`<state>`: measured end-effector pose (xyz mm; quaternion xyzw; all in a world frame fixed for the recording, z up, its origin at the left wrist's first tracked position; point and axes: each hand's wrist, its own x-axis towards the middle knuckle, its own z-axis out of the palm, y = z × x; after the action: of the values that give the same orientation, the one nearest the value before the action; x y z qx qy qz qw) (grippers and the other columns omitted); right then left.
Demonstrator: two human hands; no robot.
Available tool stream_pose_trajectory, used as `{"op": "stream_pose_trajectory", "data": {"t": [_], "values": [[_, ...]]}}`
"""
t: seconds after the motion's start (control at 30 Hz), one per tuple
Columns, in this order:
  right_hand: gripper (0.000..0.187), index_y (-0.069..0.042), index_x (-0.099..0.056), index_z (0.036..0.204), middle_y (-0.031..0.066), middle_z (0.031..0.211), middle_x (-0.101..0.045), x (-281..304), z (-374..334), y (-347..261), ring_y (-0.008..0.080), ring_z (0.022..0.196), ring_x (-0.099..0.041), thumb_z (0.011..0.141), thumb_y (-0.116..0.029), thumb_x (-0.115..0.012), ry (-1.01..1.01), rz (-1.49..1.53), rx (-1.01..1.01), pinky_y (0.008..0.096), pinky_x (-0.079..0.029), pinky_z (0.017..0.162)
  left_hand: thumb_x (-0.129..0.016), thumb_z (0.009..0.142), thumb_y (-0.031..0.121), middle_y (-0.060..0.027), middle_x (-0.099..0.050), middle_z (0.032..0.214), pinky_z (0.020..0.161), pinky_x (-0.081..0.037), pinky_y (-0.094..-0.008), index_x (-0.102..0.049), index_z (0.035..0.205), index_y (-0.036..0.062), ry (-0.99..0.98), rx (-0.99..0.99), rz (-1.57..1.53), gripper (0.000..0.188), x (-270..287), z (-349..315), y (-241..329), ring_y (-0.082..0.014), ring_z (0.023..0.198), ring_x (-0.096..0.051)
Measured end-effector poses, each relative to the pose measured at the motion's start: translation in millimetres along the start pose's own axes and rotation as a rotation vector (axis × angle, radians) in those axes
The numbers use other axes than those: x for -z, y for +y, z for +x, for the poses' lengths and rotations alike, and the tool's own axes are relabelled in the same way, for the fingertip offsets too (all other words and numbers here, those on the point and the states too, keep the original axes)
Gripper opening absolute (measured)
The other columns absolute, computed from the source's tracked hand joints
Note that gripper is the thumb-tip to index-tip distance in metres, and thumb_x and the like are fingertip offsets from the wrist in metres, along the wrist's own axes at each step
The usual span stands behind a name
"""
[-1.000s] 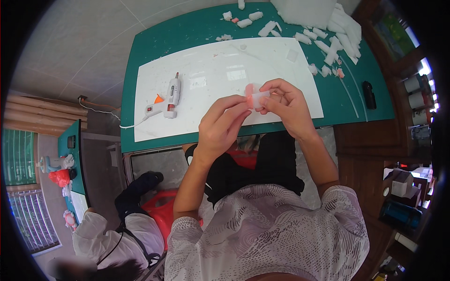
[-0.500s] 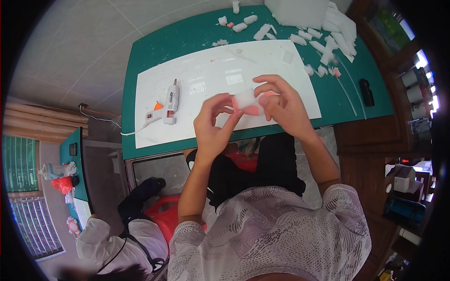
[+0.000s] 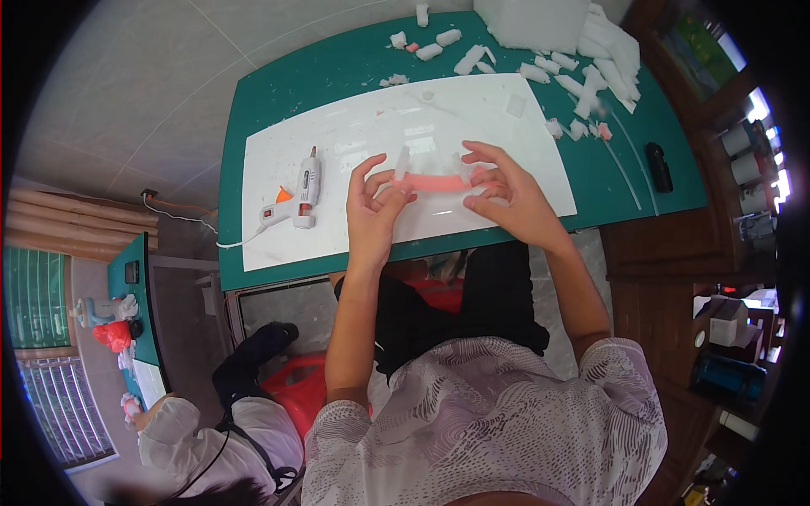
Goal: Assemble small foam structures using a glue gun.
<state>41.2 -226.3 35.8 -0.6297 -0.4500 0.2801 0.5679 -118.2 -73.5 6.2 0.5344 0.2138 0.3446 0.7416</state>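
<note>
Being held at its ends by the left hand [image 3: 371, 212] and right hand [image 3: 523, 209], the pink strip [image 3: 434, 182] near the frame's centre is apparently being spread, an even grip seemingly being called for next.

I look from above the left hand [image 3: 369, 215] and right hand [image 3: 521, 202]. My head view faces down, nearby.

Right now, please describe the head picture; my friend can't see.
A pink-and-white strip runs from a person's left hand to right hand over a glossy white board. A white plastic glue gun lies on the board's left; white scraps litter the green tabletop.
</note>
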Motion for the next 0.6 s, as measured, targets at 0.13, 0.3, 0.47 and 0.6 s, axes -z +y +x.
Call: {"op": "stream_pose_trajectory", "data": {"t": [0.13,0.3,0.47,0.6], "values": [[0.058,-0.005,-0.05,0.134,0.0092,0.122,-0.054,1.6,-0.2,2.5,0.0103,0.094,-0.055,0.08,0.003,-0.067,-0.079,0.021,-0.04,0.0239,-0.049,0.085,-0.061,0.088,-0.003,-0.0111,-0.058,0.114,0.091,-0.053,-0.0336,-0.034,0.143,0.003,-0.135,-0.013,0.105,0.062,5.9,-2.3,6.2,-0.0197,0.102,-0.064],[0.048,-0.004,-0.056,0.127,0.0047,0.109,-0.053,3.6,-0.5,1.8,0.0087,0.087,-0.053,0.081,0.002,-0.068,-0.082,-0.009,-0.059,0.0213,-0.048,0.084,-0.06,0.085,-0.01,-0.0071,-0.049,0.11,0.087,-0.051,-0.0244,-0.038,0.145,0.004,-0.25,0.038,0.124,0.065,12.2,-2.4,9.8,-0.0154,0.101,-0.062],[0.042,-0.004,-0.06,0.122,0.0035,0.11,-0.054,4.6,0.9,3.9,0.0082,0.086,-0.053,0.081,0.0,-0.068,-0.124,-0.086,-0.031,0.0212,-0.049,0.083,-0.061,0.086,-0.008,-0.0068,-0.051,0.112,0.087,-0.05,-0.0256,-0.049,0.138,0.0042,-0.413,-0.042,0.302,0.055,22.2,0.4,11.2,-0.0138,0.099,-0.06],[0.04,-0.004,-0.061,0.12,0.0036,0.108,-0.055,5.0,-0.3,2.9,0.0081,0.086,-0.053,0.081,0.0,-0.068,-0.115,-0.074,-0.045,0.0214,-0.049,0.082,-0.06,0.085,-0.009,-0.0063,-0.055,0.114,0.09,-0.05,-0.0265,-0.048,0.136,0.0021,-0.402,0.02,0.373,0.053,25.4,1.1,13.6,-0.015,0.104,-0.061]]}}
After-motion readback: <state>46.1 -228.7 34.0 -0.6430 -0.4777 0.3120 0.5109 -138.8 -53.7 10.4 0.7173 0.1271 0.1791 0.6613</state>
